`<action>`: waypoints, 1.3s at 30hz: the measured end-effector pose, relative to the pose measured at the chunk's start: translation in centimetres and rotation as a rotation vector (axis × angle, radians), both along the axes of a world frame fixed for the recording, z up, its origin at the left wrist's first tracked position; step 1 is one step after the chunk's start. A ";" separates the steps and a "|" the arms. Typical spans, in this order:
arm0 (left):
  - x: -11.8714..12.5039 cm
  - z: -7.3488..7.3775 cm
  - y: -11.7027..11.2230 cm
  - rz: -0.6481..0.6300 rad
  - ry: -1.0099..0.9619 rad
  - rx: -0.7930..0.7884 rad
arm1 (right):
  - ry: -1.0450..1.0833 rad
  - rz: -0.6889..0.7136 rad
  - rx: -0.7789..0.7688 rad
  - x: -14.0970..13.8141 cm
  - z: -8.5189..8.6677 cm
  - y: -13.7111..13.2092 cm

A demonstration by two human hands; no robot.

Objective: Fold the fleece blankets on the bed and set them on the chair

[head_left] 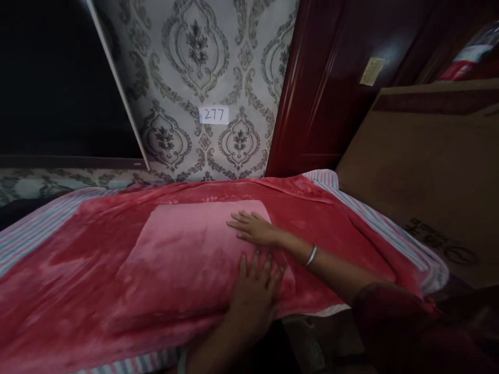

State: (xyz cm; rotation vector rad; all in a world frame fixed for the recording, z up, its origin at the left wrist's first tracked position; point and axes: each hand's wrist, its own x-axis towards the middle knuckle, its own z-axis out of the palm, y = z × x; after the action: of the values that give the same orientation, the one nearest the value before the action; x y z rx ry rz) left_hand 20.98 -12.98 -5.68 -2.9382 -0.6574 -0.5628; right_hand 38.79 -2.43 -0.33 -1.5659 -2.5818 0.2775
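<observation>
A pink pillow [187,254] lies on a red plush blanket [78,259] spread over a bed with a striped sheet [35,226]. My left hand [255,288] rests flat on the pillow's near right edge, fingers spread. My right hand [255,228] lies flat on the pillow's far right corner, fingers stretched out; a silver bangle [311,255] sits on that wrist. Neither hand holds anything.
Patterned wallpaper [202,62] with a small label reading 277 [213,115] stands behind the bed. A dark red wooden door [331,78] is at the right, with a large brown cardboard box [429,171] beside the bed. A dark opening [54,78] fills the upper left.
</observation>
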 end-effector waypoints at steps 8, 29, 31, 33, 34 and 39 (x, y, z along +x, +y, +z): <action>-0.3 -3.9 -0.1 0.031 -0.074 0.203 | 0.085 -0.183 -0.023 4.3 -2.7 5.8; -6.4 0.9 -0.3 0.031 -0.041 0.024 | -0.033 -0.346 0.085 -0.8 1.5 4.9; -9.2 1.3 -0.1 0.145 -0.045 0.066 | -0.055 -0.119 0.126 -4.4 2.1 3.9; -11.4 0.8 -0.2 0.273 -0.062 0.121 | -0.052 0.121 0.102 -8.3 2.1 3.0; -12.1 0.3 -0.2 0.318 -0.074 0.155 | -0.046 0.223 0.082 -10.0 1.8 2.8; -12.3 -4.3 0.0 0.388 -0.199 0.245 | -0.064 0.429 0.072 -14.1 0.2 4.9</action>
State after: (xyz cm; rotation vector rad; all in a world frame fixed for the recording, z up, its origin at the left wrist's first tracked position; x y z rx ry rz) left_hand 8.67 -12.98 -9.93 -2.4596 -1.0618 -0.8269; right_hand 24.72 2.48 -0.17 -0.9996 -2.9200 0.1671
